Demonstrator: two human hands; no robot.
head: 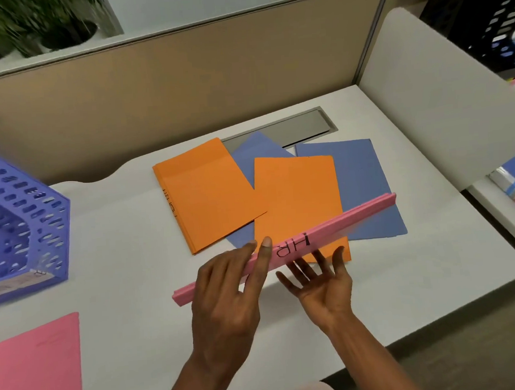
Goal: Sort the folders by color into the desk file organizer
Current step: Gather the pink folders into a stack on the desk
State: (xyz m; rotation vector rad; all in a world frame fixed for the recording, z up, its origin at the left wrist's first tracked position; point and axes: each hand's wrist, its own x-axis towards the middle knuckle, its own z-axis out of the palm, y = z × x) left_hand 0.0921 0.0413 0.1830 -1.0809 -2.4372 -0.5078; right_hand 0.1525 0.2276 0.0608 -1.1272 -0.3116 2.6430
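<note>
White desk (125, 234): purple file organizer (23, 217) stands well left of the scattered orange and blue folders. Above these, pink folders (343, 222) held edge-up; left hand (226, 294) clasps them, right hand (323, 284) open, supporting underneath. Step judged: pink lot in transit. Next: carry left to organizer, slot upright.

We are looking at an office cubicle. A white desk (116, 235) is sitting against a tan partition (181, 87), with a cable hatch (303, 124) lying at its far edge. A purple file organizer (17, 217) is standing at the left, a black one (487, 17) far right, and coloured folders (207, 192) are lying about. A plant (34, 21) is growing far left.
</note>
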